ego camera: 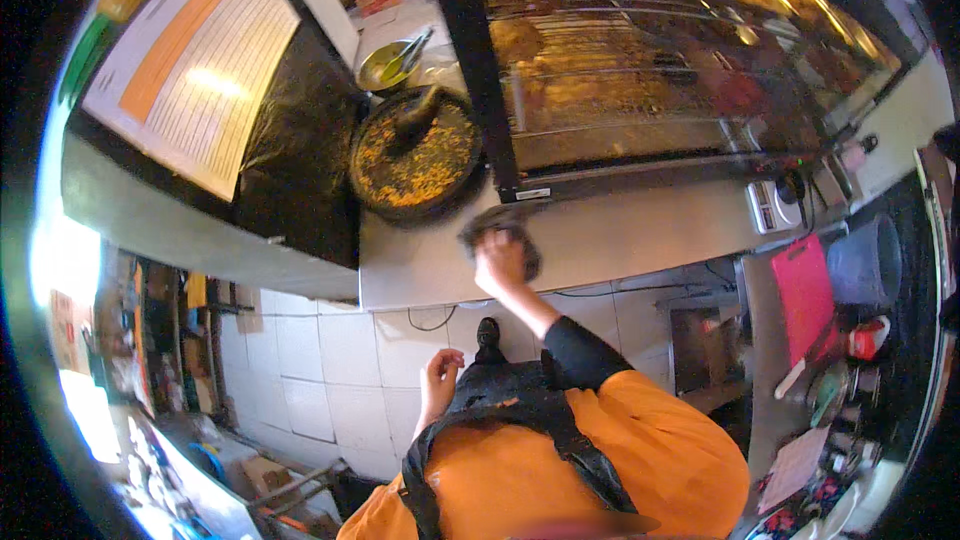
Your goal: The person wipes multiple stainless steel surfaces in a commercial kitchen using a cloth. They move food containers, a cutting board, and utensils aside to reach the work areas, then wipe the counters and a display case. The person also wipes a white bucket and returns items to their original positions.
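Observation:
My right hand (501, 259) presses a dark, crumpled cloth (531, 259) onto the pale counter (637, 225). Both hand and cloth are blurred. Low in front of my apron, my left hand (441, 382) hangs in the air with its fingers loosely bent and nothing in it. Up and left of the cloth stands a wide, dark mortar (375, 199) with orange-yellow bits spread over its inside. A dark pestle (415, 124) leans in it. Behind the mortar is a small bowl (369, 75) holding a green-handled utensil (397, 67).
A lit glass display case (600, 90) rises along the counter's back. At the right stand a white kitchen scale (772, 206), a pink cutting board (806, 300) and a grey bucket (862, 262). A dark cabinet (307, 135) bearing a printed sheet (202, 75) bounds the left.

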The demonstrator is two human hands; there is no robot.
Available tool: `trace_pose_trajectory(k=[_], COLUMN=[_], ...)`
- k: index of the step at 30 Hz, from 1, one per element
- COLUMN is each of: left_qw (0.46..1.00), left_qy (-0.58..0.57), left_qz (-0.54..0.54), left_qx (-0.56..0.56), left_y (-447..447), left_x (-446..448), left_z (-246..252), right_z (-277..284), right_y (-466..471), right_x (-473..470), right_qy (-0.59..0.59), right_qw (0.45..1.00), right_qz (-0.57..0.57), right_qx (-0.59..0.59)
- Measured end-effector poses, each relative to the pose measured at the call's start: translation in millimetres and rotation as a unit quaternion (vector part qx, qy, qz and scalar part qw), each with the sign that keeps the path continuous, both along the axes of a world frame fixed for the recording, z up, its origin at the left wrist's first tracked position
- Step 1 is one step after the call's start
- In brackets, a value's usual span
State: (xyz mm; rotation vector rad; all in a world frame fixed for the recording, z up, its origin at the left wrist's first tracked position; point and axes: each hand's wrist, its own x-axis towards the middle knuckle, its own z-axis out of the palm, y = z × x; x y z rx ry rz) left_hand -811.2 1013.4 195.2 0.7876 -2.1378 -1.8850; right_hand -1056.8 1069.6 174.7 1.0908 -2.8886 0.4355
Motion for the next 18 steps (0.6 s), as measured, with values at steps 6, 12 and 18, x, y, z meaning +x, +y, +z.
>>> trace_pose_trajectory(k=[6, 12, 18], left_qw=[0.996, 0.973, 0.952], left_qy=[0.022, 0.059, 0.074], left_qz=[0.062, 0.217, 0.295], left_qx=[-0.063, -0.042, -0.035], left_y=[-10, -32, -51], left_x=[-13, 14, 38], left_z=[21, 11, 0], right_z=[-1, 42, -3], right_y=[-71, 33, 21], right_x=[60, 0, 3], right_qy=[-0.364, -0.422, 0.035], right_qw=[0.857, 0.795, 0.997], right_qz=[0.311, -0.008, 0.007], right_qx=[-0.189, -0.436, 0.074])
